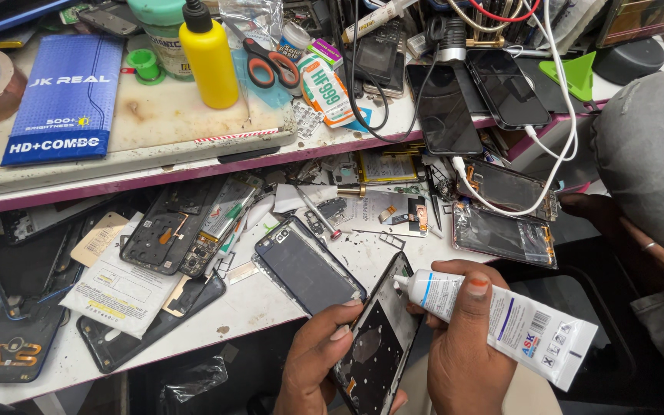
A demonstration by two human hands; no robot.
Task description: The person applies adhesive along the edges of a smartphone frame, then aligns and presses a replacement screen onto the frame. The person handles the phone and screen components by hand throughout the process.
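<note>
Right now the left hand (318, 361) grips a black phone frame (378, 338), the right hand (463, 346) a white glue tube (501, 323) — squeezing hard could flood the frame's edge — likely messy

The tube (512, 327) in the right hand (463, 353) was white with a blue stripe and a white nozzle. The phone frame (374, 346) in the left hand (313, 369) was black with a silvery edge. Up and left of the hands, the bench (255, 307) was white and speckled with dirt, its upper shelf (117, 180) edged in magenta. Far above the left hand stood a yellow bottle (209, 65) with a black cap, beside scissors (270, 65) with orange-and-black handles, a blue box (63, 100) with white print, and a green wedge (574, 77).
</note>
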